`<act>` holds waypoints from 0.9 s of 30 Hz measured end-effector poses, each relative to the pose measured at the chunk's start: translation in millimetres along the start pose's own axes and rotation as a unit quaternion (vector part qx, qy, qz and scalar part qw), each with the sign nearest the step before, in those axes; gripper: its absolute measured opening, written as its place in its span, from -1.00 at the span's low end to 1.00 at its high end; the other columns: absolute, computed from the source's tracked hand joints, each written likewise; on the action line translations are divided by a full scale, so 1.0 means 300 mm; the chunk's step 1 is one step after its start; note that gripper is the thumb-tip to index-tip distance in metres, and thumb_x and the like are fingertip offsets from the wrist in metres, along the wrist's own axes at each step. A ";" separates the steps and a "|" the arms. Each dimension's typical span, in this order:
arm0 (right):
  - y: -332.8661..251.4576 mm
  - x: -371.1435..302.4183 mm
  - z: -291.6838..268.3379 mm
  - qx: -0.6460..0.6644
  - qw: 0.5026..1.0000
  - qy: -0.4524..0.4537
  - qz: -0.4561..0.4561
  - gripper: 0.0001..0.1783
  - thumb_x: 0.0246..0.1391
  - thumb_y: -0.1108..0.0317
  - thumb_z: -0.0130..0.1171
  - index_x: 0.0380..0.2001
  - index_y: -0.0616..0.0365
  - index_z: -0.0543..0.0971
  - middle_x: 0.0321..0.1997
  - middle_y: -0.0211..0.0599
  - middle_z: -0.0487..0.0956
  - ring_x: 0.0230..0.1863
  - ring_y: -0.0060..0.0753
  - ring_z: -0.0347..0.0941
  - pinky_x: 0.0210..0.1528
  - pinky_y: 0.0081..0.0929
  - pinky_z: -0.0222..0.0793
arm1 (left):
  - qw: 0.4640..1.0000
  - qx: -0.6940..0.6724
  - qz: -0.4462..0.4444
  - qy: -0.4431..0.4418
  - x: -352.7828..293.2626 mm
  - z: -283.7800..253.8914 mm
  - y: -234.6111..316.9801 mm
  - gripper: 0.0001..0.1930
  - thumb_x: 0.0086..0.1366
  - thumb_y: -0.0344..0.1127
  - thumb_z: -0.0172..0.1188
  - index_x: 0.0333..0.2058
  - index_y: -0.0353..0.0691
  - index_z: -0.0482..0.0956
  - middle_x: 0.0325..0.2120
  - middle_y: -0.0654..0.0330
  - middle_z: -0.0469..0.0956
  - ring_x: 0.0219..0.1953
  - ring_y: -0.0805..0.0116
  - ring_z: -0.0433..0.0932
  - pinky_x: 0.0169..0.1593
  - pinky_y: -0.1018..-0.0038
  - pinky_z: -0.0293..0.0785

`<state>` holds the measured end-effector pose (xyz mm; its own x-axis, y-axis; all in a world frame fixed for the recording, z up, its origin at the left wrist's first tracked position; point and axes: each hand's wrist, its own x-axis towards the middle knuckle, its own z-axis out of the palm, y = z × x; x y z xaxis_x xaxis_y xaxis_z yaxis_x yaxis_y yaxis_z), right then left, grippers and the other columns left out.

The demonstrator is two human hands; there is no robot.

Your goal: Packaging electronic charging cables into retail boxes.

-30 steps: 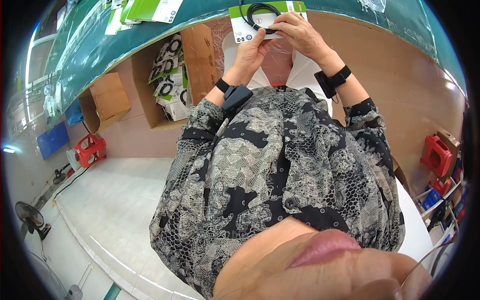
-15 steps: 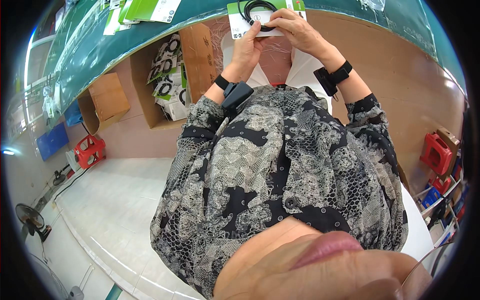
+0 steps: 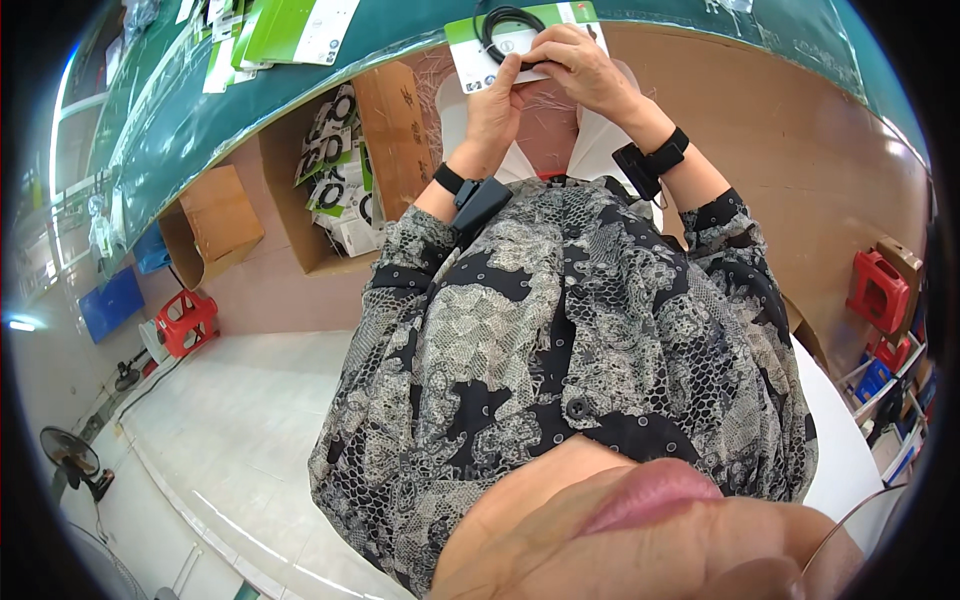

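Observation:
A coiled black cable (image 3: 487, 37) lies against a white and green backing card (image 3: 464, 62) at the table's near edge. My left hand (image 3: 493, 108) grips the card's near edge, its thumb on top beside the coil. From the right, my right hand (image 3: 585, 68) is closed with its fingertips pinched on the near side of the coil, close to the left thumb. The fingers hide part of the cable and how it is fastened to the card.
More green and white cards (image 3: 300, 32) are stacked on the green-covered table (image 3: 385, 28) to the left. Below stands an open cardboard box (image 3: 290, 205) with several carded black cables (image 3: 335, 185). Another carton (image 3: 225, 215), a red stool (image 3: 187, 322) and a fan (image 3: 70, 452) are farther left.
The card and coil have shifted slightly left and tilted, with both hands moving along. My right fingers have come closer to the left thumb. The whole view has shifted a little.

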<state>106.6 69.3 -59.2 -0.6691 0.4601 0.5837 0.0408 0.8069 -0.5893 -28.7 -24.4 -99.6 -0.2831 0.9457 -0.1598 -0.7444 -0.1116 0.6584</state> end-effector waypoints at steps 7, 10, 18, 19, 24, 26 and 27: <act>-0.019 -0.011 -0.004 0.003 1.000 -0.014 0.002 -0.71 -0.18 0.50 0.28 -0.28 0.16 0.56 -0.22 -0.25 0.50 -0.11 -0.12 0.43 -0.04 -0.32 0.36 | 0.991 0.120 0.035 0.058 -0.047 0.052 0.019 -0.72 0.34 -0.33 0.09 -0.01 -0.28 0.42 -0.15 0.20 0.52 -0.18 0.42 0.54 -0.19 0.54 0.55; -0.037 -0.003 -0.065 -0.009 0.999 -0.032 0.020 -0.63 -0.17 0.44 0.32 -0.19 0.13 0.53 -0.16 -0.25 0.48 -0.04 -0.13 0.39 0.03 -0.29 0.33 | 0.993 0.107 0.025 0.045 -0.060 0.069 0.037 -0.70 0.33 -0.34 0.11 0.02 -0.23 0.40 -0.13 0.21 0.51 -0.17 0.40 0.55 -0.19 0.51 0.56; 0.373 0.001 -0.521 -0.274 0.915 0.244 0.166 -0.88 0.07 0.38 0.09 -0.39 0.16 0.58 -0.27 -0.10 0.55 -0.22 0.01 0.49 -0.17 -0.25 0.42 | 0.993 0.101 0.043 0.050 -0.045 0.069 0.036 -0.73 0.31 -0.38 0.13 -0.03 -0.22 0.41 -0.18 0.22 0.54 -0.20 0.35 0.59 -0.18 0.42 0.62; 0.460 -0.021 -0.608 -0.338 0.899 0.200 0.191 -0.88 0.01 0.41 0.15 -0.37 0.22 0.54 -0.40 -0.05 0.56 -0.29 -0.08 0.55 -0.26 -0.30 0.43 | 0.993 0.097 0.037 0.047 -0.040 0.062 0.037 -0.73 0.31 -0.38 0.13 -0.03 -0.22 0.41 -0.18 0.22 0.54 -0.19 0.35 0.59 -0.17 0.43 0.62; 0.498 0.000 -0.590 -0.333 0.931 0.048 0.140 -0.89 0.09 0.32 0.06 -0.33 0.00 0.56 -0.22 -0.21 0.53 -0.22 -0.05 0.51 -0.18 -0.23 0.44 | 0.993 0.100 0.039 0.041 -0.043 0.044 0.038 -0.73 0.30 -0.37 0.14 -0.04 -0.23 0.42 -0.18 0.21 0.55 -0.18 0.35 0.59 -0.17 0.45 0.62; 0.466 0.034 -0.555 -0.363 0.919 -0.053 0.144 -0.89 0.11 0.31 0.05 -0.31 -0.05 0.55 -0.23 -0.27 0.50 -0.23 -0.07 0.52 -0.20 -0.23 0.44 | 0.993 0.098 0.035 0.055 -0.044 0.036 0.037 -0.74 0.30 -0.37 0.14 -0.04 -0.21 0.42 -0.18 0.22 0.55 -0.18 0.36 0.59 -0.17 0.46 0.61; 0.463 0.036 -0.558 -0.361 0.920 -0.066 0.139 -0.90 0.12 0.29 0.05 -0.31 -0.03 0.53 -0.23 -0.29 0.48 -0.24 -0.08 0.53 -0.22 -0.22 0.43 | 0.993 0.099 0.028 0.060 -0.048 0.041 0.037 -0.74 0.31 -0.37 0.13 -0.04 -0.21 0.42 -0.17 0.23 0.54 -0.18 0.36 0.59 -0.16 0.46 0.61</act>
<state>229.4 248.3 -41.2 -0.6402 0.6752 0.3664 0.6745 0.7223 -0.1527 -25.5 -35.3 -80.7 -0.3990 0.8955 -0.1973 -0.5959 -0.0896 0.7981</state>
